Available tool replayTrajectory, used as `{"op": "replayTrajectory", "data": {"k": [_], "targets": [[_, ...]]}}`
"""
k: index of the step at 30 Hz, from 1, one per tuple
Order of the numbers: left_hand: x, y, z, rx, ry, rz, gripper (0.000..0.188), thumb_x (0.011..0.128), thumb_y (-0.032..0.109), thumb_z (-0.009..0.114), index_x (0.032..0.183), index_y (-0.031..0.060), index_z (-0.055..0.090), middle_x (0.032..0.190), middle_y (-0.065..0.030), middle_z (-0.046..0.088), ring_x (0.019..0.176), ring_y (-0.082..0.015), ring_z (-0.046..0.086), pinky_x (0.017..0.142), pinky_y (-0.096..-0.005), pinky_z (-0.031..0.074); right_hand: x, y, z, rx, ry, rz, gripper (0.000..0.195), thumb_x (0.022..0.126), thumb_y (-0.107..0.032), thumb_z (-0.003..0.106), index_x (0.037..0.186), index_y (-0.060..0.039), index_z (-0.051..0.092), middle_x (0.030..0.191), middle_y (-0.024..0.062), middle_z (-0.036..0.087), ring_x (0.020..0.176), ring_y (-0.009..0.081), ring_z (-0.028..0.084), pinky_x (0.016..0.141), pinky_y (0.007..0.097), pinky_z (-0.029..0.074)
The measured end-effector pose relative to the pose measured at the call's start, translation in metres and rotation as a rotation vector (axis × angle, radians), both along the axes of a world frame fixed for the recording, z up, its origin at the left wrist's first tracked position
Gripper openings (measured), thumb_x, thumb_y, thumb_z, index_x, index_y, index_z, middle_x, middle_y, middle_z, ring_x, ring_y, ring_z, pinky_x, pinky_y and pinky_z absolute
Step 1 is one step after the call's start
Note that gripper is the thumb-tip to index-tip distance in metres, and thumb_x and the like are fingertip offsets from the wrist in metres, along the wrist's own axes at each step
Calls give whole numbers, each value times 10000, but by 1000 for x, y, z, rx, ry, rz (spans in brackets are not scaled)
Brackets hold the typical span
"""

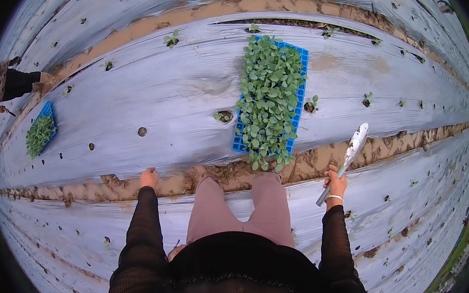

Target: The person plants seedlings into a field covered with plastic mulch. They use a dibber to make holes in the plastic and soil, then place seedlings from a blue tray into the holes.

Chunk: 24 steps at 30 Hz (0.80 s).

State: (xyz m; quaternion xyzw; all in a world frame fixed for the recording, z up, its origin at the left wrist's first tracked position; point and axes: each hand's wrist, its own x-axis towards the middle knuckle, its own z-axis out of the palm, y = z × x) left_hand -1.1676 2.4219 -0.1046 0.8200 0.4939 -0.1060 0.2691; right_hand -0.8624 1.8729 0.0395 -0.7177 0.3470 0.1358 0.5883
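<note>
My right hand grips the handle of a hand trowel, its soil-marked blade pointing up and to the right. My left hand hangs over the muddy furrow at the near edge of the bed; whether its fingers hold anything is too small to tell. Between and beyond my hands, a blue plug tray full of leafy green seedlings lies on the plastic mulch film. Close to the tray's left side, a seedling sits at a planting hole, and another stands just right of it.
Bare planting holes run leftward along the bed. A second blue seedling tray lies at the far left, near another person in a furrow. Muddy water fills the furrow at my feet. Planted seedlings continue to the right.
</note>
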Motion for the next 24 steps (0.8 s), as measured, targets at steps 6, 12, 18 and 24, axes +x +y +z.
{"op": "replayTrajectory", "data": {"k": [6, 12, 18, 24], "targets": [[117, -137, -115, -450, -14, 58, 296, 742, 111, 582, 1016, 13, 629, 967, -154, 642, 881, -231, 615, 757, -327, 475, 56, -2, -120, -3, 126, 92, 333, 773, -107, 581, 1082, 4, 523, 570, 9, 452, 390, 101, 409, 343, 251, 336], [156, -194, -256, -528, -121, 243, 331, 788, 35, 528, 1111, -25, 566, 1077, -170, 596, 927, -223, 584, 763, -314, 458, 121, -12, -305, -316, -90, 181, 305, 748, -75, 581, 1037, 21, 576, 638, 41, 560, 477, 92, 497, 416, 229, 394], [210, -211, -294, -612, -271, 187, 328, 754, 40, 547, 1073, -25, 580, 1055, -166, 608, 937, -226, 591, 818, -302, 445, 199, 18, -400, -551, -164, 286, 227, 695, -187, 608, 789, 20, 600, 656, 96, 603, 582, 205, 558, 582, 341, 446], [233, -225, -270, -640, -152, 163, 383, 753, 186, 584, 1075, -21, 577, 1017, -180, 621, 957, -251, 595, 820, -324, 447, 239, 16, -456, -647, -312, 446, 385, 697, -220, 659, 995, 13, 589, 818, 156, 642, 709, 264, 604, 666, 354, 453]]}}
